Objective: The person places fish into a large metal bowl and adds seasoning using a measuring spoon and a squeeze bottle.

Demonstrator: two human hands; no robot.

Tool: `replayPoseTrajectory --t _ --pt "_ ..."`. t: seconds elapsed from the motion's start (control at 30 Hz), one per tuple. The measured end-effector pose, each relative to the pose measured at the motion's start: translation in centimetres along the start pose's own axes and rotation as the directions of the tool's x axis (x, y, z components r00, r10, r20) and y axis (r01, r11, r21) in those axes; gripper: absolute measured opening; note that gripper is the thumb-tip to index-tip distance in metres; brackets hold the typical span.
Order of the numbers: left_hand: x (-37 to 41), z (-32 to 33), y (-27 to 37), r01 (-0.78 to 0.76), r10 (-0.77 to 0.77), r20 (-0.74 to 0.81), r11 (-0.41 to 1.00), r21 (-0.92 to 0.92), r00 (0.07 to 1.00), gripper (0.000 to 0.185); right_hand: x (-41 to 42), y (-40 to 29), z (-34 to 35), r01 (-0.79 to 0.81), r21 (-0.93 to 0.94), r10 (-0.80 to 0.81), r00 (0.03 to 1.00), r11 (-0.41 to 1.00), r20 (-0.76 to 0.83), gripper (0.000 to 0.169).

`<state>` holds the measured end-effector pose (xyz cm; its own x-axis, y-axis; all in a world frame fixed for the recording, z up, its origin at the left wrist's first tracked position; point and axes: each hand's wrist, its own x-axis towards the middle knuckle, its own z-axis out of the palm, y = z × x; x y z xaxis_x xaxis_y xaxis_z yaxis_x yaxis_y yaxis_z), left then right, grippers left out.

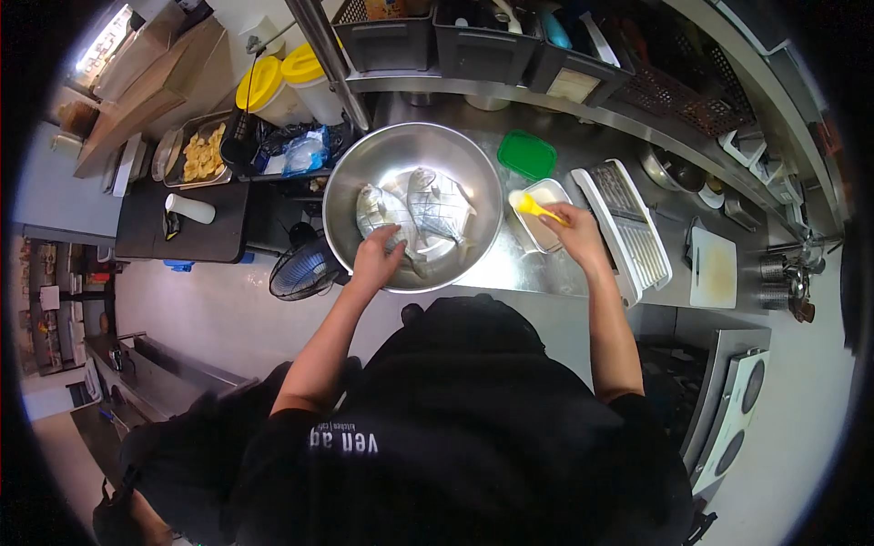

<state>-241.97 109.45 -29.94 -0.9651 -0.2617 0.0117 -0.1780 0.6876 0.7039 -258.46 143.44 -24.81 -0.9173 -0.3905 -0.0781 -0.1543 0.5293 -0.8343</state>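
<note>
Two silvery whole fish lie side by side in a large stainless steel bowl (483,252), their sides scored in a crisscross. The left-hand fish (382,208) is under the fingers of my left hand (379,258), which rests on its lower part with fingers apart. The other fish (440,205) lies just right of it. A yellow plastic spoon (539,206) is held in my right hand (575,231), its bowl heaped with a white substance. Below the spoon stands a rectangular plastic tub (545,235) with pale contents. Its apparent green lid (526,155) lies behind it on the steel counter.
A white slicer-like rack (621,232) and a white cutting board (713,267) stand to the right. Grey bins (485,51) line the shelf above. A fan (300,269) is left of the bowl. Another person in black (198,464) is close behind on the left.
</note>
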Motion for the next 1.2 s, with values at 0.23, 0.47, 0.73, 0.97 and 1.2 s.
replayPoseTrajectory --t 0.23,0.47,0.73,0.97,1.2 --pt "1.2 -1.2 0.3 -0.063 0.061 -0.112 0.998 -0.009 0.992 0.034 5.0 -4.6 5.7 0.087 -0.124 -0.079 0.995 0.988 0.068 0.027" --pt "-0.2 -2.3 -2.6 -0.046 0.052 -0.128 0.998 0.049 0.99 0.035 6.7 -5.4 7.8 0.1 -0.15 -0.08 0.988 0.984 0.133 0.026" --pt "-0.3 -2.3 -3.3 -0.042 0.053 -0.092 0.992 0.118 0.994 0.038 4.4 -3.1 5.2 0.116 -0.254 -0.066 0.978 0.96 0.199 0.026" --pt "-0.4 -0.5 -2.9 -0.104 0.1 0.037 0.984 0.147 0.994 0.039 6.6 -3.8 5.6 0.155 -0.322 -0.138 0.988 0.934 0.073 0.027" --pt "1.2 -0.6 -3.9 -0.223 0.208 0.109 0.962 0.157 0.972 0.039 8.8 -6.3 9.1 0.092 -0.171 -0.052 0.973 0.981 0.223 0.029"
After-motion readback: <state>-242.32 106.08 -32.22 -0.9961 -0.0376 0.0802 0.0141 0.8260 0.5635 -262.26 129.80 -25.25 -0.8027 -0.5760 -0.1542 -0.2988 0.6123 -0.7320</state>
